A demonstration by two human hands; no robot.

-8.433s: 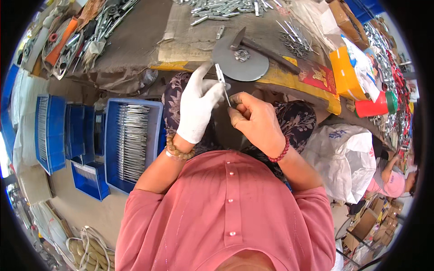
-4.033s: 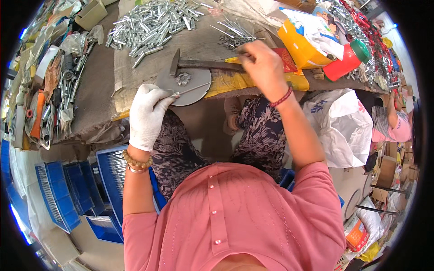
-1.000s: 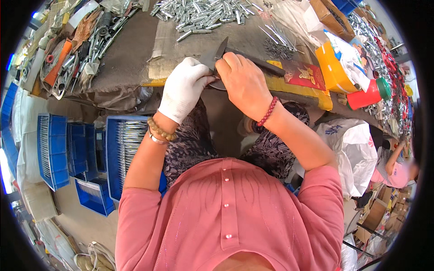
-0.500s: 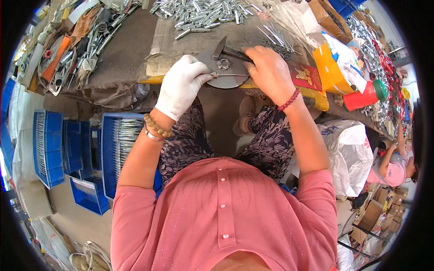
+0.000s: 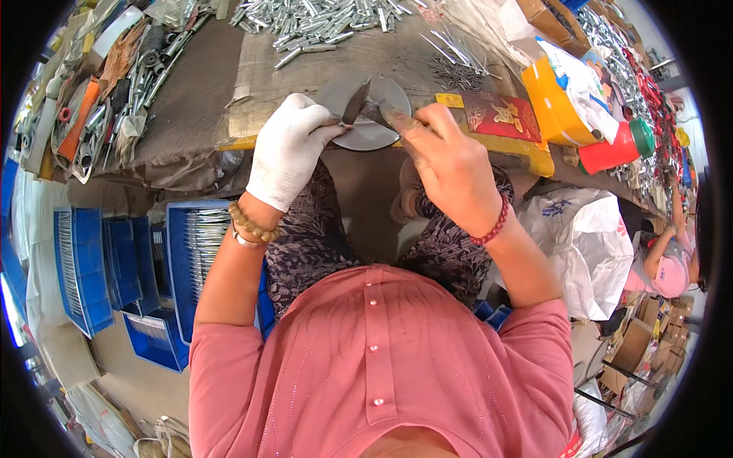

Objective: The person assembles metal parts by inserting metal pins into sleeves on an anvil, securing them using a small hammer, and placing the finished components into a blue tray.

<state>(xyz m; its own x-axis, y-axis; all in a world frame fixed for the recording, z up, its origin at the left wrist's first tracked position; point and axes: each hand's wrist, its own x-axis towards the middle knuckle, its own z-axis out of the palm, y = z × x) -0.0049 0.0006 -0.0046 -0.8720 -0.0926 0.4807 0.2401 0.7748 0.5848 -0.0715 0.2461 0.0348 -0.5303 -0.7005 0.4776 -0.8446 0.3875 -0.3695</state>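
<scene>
Just above the centre of the frame, the left hand (image 5: 286, 156), wearing a white glove, is pinching the end of a small dark metal piece (image 5: 354, 103) that is standing tilted over a round grey metal disc (image 5: 385, 122) at the bench edge. The bare right hand (image 5: 450, 164) is closing its fingers around the dark handle of a tool (image 5: 382, 116) whose head is meeting that piece. Loose silver metal parts (image 5: 321, 23) are lying heaped at the top of the frame, and blue bins (image 5: 130, 259) are sitting at the lower left.

Two hands work at centre top: one gloved left hand (image 5: 286, 156), one bare right hand (image 5: 450, 164). One round metal disc (image 5: 366, 133) lies there. Four blue trays (image 5: 195, 259) sit at left.
</scene>
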